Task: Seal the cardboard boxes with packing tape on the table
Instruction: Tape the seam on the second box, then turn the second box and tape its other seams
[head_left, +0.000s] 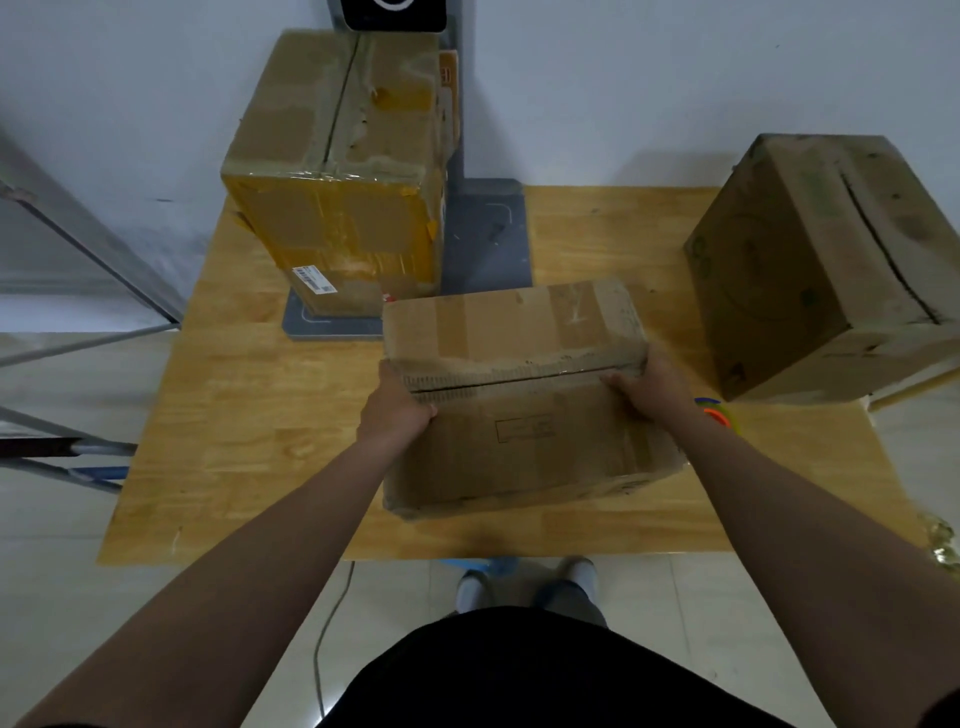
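Left hand (397, 405) and right hand (652, 387) grip opposite ends of a worn cardboard box (519, 441) at mid-desk (260, 415). Its flaps are closed, hiding any contents. A tall taped box (337, 171) stands back left, and another closed box (831, 260) sits right.

We have one view only, a wide-angle camera worn on the head, facing forward and steeply down. We stand close against the near edge of the worktop (260, 415), which spans most of the frame's width. Both forearms run in from the lower corners. The left hand (397, 410) and right hand (657, 387) meet at the frame's centre, each gripping an end of the middle box (519, 452). At the bottom centre we look straight down on dark clothing (519, 675) and feet (470, 590) on the tiled floor (78, 597). The wall (623, 78) fills the top of the frame, so the worktop's far edge is also in view.
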